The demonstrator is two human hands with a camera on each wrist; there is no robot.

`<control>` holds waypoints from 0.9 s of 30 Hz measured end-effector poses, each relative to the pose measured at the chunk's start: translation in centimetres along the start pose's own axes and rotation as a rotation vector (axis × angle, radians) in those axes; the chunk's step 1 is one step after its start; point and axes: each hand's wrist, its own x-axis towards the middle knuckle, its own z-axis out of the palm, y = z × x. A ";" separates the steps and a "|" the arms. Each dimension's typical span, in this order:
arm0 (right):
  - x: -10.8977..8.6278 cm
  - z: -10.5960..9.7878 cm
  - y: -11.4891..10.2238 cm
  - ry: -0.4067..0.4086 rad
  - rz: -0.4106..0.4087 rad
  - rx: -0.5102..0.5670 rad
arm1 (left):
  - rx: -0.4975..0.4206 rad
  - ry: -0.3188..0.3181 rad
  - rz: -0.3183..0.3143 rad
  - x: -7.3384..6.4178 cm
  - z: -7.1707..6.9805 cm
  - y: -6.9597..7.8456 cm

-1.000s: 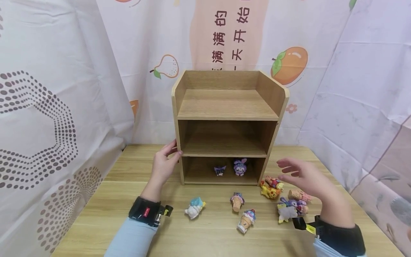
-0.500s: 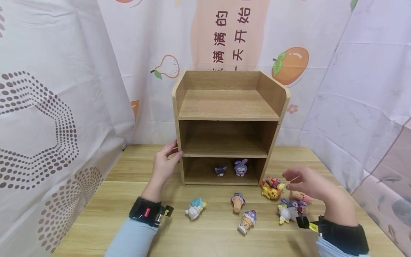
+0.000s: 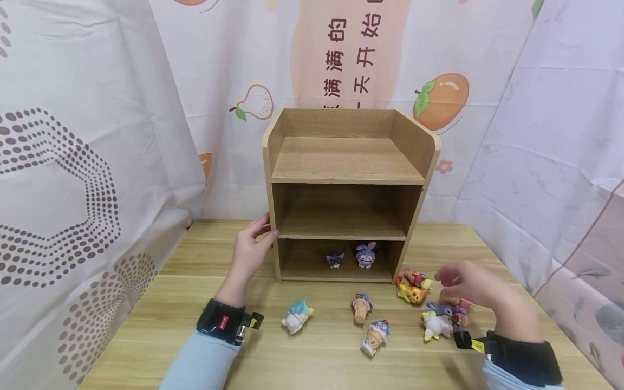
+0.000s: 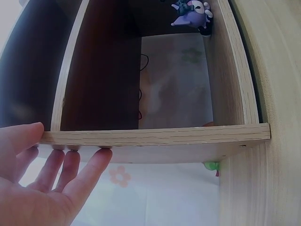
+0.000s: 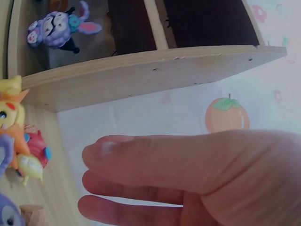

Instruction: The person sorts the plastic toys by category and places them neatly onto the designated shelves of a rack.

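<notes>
My left hand (image 3: 247, 253) touches the left side of a wooden shelf unit (image 3: 347, 180). In the left wrist view its straight fingers (image 4: 89, 176) press on the panel's outer face, with the thumb at the front edge. My right hand (image 3: 474, 284) hovers over the figurines at the right, fingers loosely bent and holding nothing. Below it lie a white-and-yellow figurine (image 3: 437, 326), purple ones and a cone-based pink one, partly hidden. Beside them are a yellow figurine (image 3: 411, 293) and a red one (image 3: 416, 278). On the bottom shelf stand a small dark-purple figurine (image 3: 334, 260) and a purple long-eared figurine (image 3: 365, 255).
In front of the shelf unit, a blue-and-white figurine (image 3: 296, 317), an ice-cream-cone figurine (image 3: 361, 309) and another cone figurine with a blue-and-red top (image 3: 376, 337) lie on the wooden table (image 3: 195, 265). Printed curtains (image 3: 234, 162) hang behind and at both sides.
My right hand has moved to the right and down, from beside the shelf unit to above the figurine group. My left hand stays against the shelf's side.
</notes>
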 end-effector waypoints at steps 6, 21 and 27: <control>0.1 0.3 0.8 -0.060 0.026 0.031 | 0.005 0.006 0.007 0.0 0.0 0.2; 0.1 1.4 1.8 -0.135 0.076 0.077 | -0.018 0.006 0.003 0.0 0.1 0.0; 0.0 2.0 1.2 -0.138 0.124 0.112 | -0.016 0.005 0.004 0.0 0.0 0.0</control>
